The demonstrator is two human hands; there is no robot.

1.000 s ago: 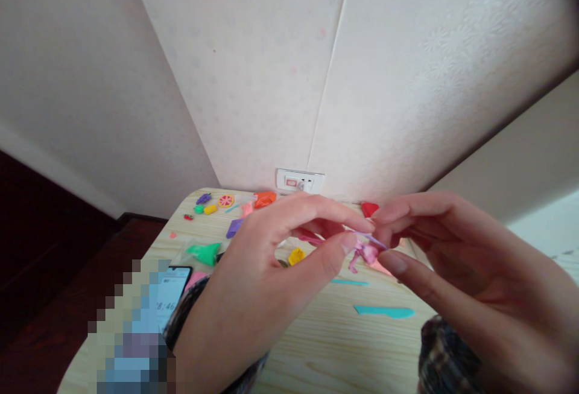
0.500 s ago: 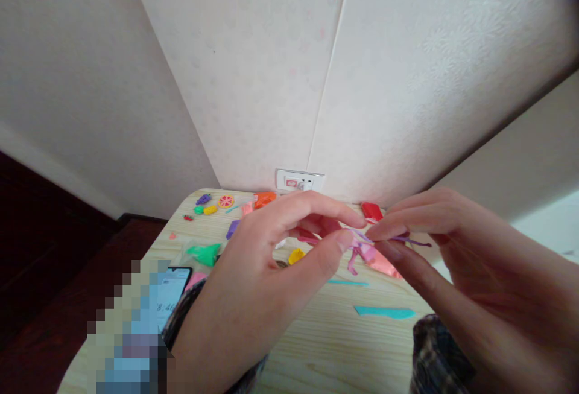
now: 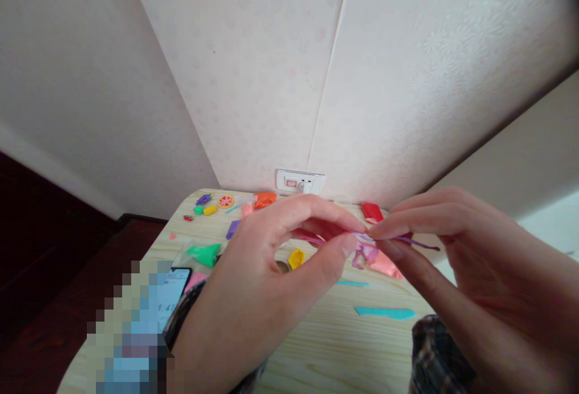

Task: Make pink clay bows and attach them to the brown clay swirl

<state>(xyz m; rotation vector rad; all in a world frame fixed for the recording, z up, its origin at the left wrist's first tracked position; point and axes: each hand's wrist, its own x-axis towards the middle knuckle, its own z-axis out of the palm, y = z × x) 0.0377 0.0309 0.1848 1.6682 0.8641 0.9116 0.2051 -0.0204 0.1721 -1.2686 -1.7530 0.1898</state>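
Observation:
Above the table, my left hand (image 3: pixel 289 267) pinches a small pink and lilac piece (image 3: pixel 359 251), probably modelling clay, between thumb and fingers. A pink strand (image 3: pixel 310 239) runs back under that hand's palm. My right hand (image 3: pixel 434 243) is closed at thumb and forefinger on a thin purple strand (image 3: pixel 414 242), whose free end sticks out to the right. The fingertips of both hands almost meet at the piece and partly hide it. Below them on the table lie a flat turquoise knife-shaped tool (image 3: pixel 384 312) and a thin turquoise stick (image 3: pixel 353 283).
The wooden table (image 3: pixel 316 346) meets a wall with a socket (image 3: pixel 300 181). Small grapes (image 3: pixel 203 200), a round fruit slice (image 3: pixel 226 201) and a yellow piece (image 3: pixel 210 210) lie at the back left. Around are green (image 3: pixel 205 254), orange (image 3: pixel 265 200) and red (image 3: pixel 371 212) packets and a phone (image 3: pixel 176 285).
My left fingertips have moved slightly right, closer to my right fingertips. The purple strand's free end reaches a little farther right, and the pink piece has shifted slightly.

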